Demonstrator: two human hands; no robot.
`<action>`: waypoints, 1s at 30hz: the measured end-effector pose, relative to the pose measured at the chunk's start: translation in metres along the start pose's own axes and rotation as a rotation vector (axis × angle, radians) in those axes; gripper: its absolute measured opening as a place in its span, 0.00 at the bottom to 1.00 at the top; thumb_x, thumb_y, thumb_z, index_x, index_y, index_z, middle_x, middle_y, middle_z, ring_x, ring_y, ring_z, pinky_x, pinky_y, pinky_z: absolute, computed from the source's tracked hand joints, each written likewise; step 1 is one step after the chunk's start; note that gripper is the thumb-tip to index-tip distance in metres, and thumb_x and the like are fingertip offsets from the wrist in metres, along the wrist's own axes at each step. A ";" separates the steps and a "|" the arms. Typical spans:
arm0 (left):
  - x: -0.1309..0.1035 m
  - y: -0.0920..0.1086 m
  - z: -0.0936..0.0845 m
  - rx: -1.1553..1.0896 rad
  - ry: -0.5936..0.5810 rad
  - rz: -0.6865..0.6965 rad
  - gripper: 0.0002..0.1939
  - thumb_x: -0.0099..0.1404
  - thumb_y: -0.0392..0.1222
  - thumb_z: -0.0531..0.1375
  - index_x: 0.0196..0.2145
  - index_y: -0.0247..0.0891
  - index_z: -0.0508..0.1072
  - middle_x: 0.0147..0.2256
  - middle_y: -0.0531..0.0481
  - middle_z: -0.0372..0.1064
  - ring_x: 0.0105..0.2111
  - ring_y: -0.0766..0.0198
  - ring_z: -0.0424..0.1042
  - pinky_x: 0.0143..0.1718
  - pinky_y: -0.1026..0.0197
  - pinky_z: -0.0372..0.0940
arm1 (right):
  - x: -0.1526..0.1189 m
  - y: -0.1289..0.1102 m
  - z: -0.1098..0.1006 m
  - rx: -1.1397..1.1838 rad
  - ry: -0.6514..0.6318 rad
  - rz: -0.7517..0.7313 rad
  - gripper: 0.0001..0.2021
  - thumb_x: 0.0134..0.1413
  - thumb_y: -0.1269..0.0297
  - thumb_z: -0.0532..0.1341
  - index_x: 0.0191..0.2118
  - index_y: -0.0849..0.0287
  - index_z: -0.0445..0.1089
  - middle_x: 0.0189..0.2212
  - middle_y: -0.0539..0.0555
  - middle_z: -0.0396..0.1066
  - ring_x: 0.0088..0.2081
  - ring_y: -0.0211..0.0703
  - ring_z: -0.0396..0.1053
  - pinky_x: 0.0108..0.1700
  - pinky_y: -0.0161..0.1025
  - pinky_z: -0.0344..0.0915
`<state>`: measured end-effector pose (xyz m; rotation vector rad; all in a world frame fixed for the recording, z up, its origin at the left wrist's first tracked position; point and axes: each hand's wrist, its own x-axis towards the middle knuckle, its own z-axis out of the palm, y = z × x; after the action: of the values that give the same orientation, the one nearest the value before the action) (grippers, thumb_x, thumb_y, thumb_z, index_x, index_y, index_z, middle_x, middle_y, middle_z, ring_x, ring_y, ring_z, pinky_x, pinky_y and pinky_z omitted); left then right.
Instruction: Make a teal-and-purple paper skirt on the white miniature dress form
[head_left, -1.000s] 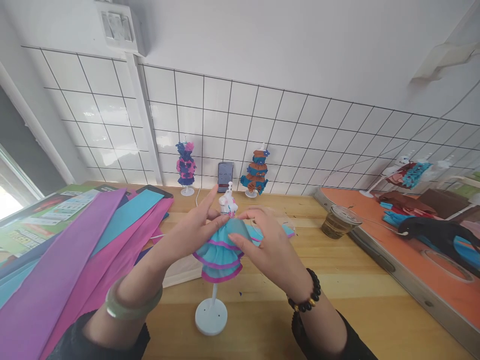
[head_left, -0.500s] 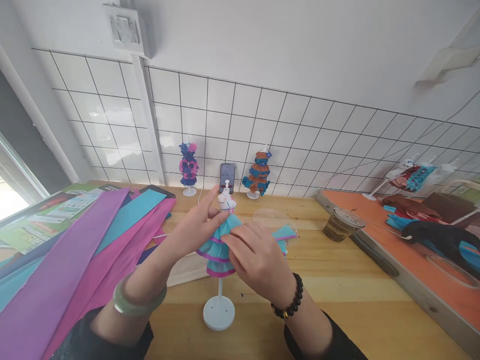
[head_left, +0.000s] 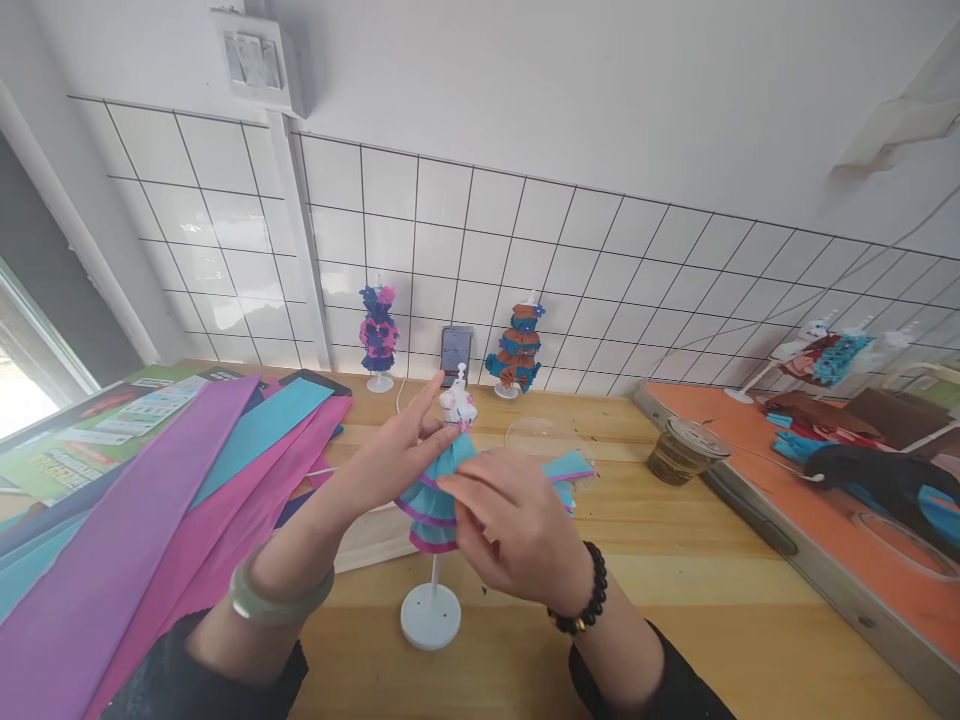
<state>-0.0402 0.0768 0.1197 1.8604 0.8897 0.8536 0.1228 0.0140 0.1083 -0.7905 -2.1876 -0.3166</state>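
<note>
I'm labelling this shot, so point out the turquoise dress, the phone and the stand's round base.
Turquoise dress [head_left: 425, 499], head view, on its ruffled skirt.
Phone [head_left: 456, 358], head view, on its screen.
Round base [head_left: 430, 618], head view, on its white top.

My table [head_left: 630, 590] is smooth, shiny wood. The little skirt [head_left: 427, 503] is soft, ruffled cloth. Its stand [head_left: 430, 617] looks like smooth white plastic. The wall tiles [head_left: 450, 220] are glossy.

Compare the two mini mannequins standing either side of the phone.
The left mannequin wears navy and pink; the right mannequin wears brown and teal. The left one's outfit is narrow, while the right one's spreads wide near the hem. The left one's top flower is pink, the right one's blue. Both stand upright on white bases.
</note>
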 end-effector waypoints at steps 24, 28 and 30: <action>-0.007 0.010 0.000 -0.007 -0.207 0.063 0.40 0.62 0.47 0.56 0.64 0.49 0.36 0.35 0.52 0.66 0.31 0.66 0.62 0.32 0.62 0.60 | -0.004 0.028 -0.015 0.549 -0.184 0.809 0.18 0.51 0.53 0.60 0.44 0.57 0.67 0.26 0.48 0.61 0.29 0.37 0.60 0.27 0.34 0.60; -0.007 0.010 0.000 0.031 -0.199 0.083 0.39 0.62 0.45 0.56 0.64 0.49 0.36 0.34 0.53 0.65 0.30 0.66 0.63 0.30 0.63 0.60 | -0.005 0.028 -0.018 0.476 -0.209 0.802 0.13 0.50 0.54 0.61 0.37 0.58 0.70 0.25 0.49 0.62 0.28 0.38 0.61 0.24 0.33 0.60; -0.007 0.009 -0.001 0.020 -0.205 0.082 0.39 0.63 0.44 0.55 0.64 0.49 0.36 0.33 0.53 0.64 0.29 0.67 0.62 0.28 0.65 0.59 | -0.005 0.028 -0.021 0.501 -0.227 0.825 0.12 0.50 0.54 0.60 0.33 0.58 0.69 0.25 0.49 0.64 0.26 0.37 0.62 0.22 0.32 0.59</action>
<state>-0.0422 0.0681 0.1273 1.9729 0.7004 0.6898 0.1552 0.0241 0.1180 -1.3696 -1.8093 0.7282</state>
